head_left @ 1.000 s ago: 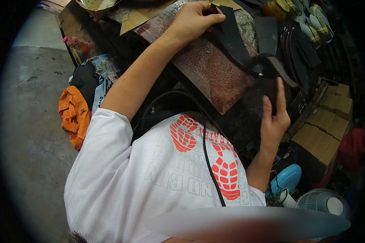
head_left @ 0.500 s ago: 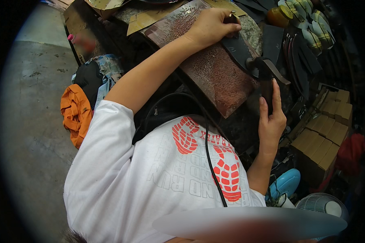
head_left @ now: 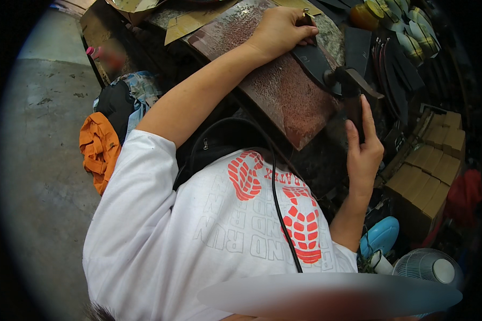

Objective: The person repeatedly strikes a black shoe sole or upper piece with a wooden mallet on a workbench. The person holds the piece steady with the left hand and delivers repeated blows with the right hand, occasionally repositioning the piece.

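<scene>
Soft daylight, dark fisheye rim, blurred lower edge.

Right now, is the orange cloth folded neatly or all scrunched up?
Scrunched up. The orange cloth lies in a wrinkled, bunched heap on the floor.

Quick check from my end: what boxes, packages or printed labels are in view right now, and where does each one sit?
Cardboard boxes: stacked at right, plain brown, rectangular.
Shirt print: on the white shirt front, red blocky pattern with grey lettering.
No screens or signs show.

blurred patch (head_left: 326,297) low in frame, tool (head_left: 307,16) mostly hidden
</scene>
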Demonstrator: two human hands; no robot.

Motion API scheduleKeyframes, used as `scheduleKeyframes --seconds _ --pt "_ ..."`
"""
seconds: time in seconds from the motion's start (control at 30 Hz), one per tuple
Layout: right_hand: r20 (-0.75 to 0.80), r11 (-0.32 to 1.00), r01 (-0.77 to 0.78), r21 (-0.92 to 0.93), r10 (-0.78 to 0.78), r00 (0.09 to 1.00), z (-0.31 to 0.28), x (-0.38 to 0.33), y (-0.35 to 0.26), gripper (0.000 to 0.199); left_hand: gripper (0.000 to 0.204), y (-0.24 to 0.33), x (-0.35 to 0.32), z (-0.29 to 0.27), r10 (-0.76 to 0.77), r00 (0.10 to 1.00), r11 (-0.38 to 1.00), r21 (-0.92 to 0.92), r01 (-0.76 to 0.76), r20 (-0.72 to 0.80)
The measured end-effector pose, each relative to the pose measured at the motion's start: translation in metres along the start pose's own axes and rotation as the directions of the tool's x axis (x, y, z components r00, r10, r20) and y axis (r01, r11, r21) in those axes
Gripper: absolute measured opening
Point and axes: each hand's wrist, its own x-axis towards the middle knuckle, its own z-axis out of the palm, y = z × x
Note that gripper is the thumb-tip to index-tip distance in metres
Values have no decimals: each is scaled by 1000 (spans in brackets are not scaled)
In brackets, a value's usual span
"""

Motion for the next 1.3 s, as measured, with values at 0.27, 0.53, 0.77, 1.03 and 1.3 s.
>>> scheduleKeyframes --seconds 0.27,0.53,0.77,1.03,1.3 --pt "-369 869 336 364 -197 908 -113 16 -17 40 18 -3 1 7 -37 998 999 -32 36 -53" --pt "203 943 320 92 -332 921 -68 61 -42 50 11 5 -4 25 549 828 663 541 -517 118" --pt "-35 998 28 -62 -31 999 -5 10 1 54 17 1 0 14 373 922 847 445 -291 -106" --pt "-34 1000 -25 2 25 999 2 4 21 52 18 12 -4 4 -63 998 998 29 63 -13" --pt "-481 816 492 304 -314 819 -82 33 -49 45 14 7 -3 20 477 877 769 454 -450 62"
